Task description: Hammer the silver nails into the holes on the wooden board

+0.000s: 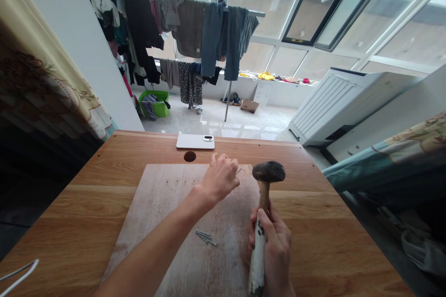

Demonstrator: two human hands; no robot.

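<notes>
The left hand [220, 177] reaches over the board [163, 222] to its far right part, grip closed, with what looks like a thin nail [239, 171] pinched at the fingertips; the bent fingers probably keep so slim a piece steady. The right hand [278, 241] has its grip wrapped round the handle of the hammer [268, 171], head up and to the right of the nail, likely so that the heavy end stays clear of the left fingers. The board lies flat on the table [313, 213], which backs it with a firm surface. Loose nails [205, 237] rest in a small pile on the board, between the two forearms, seemingly for easy reach. A row of small dark marks [177, 181] runs near the far edge; whether they are holes or nail heads, I cannot tell. The phone [190, 142] lies beyond the board, apparently out of the way.
</notes>
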